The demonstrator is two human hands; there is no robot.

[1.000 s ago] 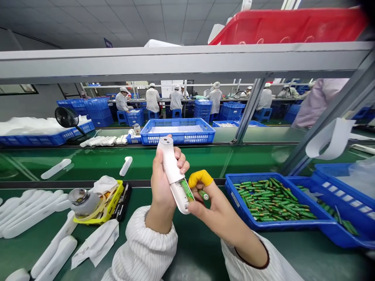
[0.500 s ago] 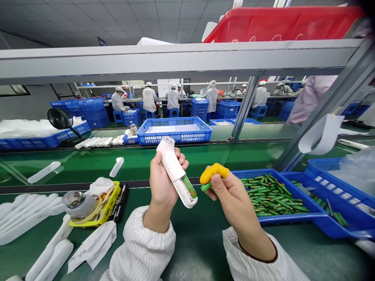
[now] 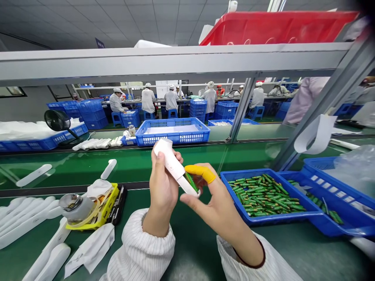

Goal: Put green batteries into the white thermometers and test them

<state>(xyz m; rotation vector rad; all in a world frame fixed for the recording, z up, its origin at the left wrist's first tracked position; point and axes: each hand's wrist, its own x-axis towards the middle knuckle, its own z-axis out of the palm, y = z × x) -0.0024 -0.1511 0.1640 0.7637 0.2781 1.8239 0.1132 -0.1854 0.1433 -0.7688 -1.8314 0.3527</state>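
In my left hand I hold a white handheld device with an angled head, tilted so its lower end points down to the right. Its battery compartment is uncovered. A green battery sits at the compartment, partly hidden by my fingers; I cannot tell whether it is fully seated. My right hand is around the device's lower end. Its index finger, in a yellow finger cot, presses at the battery, and the thumb is spread below the device. Several more green batteries lie in a blue tray to the right.
A yellow tray with a metal-topped jar stands left. White device parts lie beyond it, near a white cloth. A green conveyor belt runs behind. A metal post and red bin are at right.
My right hand has moved left, bringing the battery from beside the device to its compartment. My left hand still holds the device, at a slightly changed angle.
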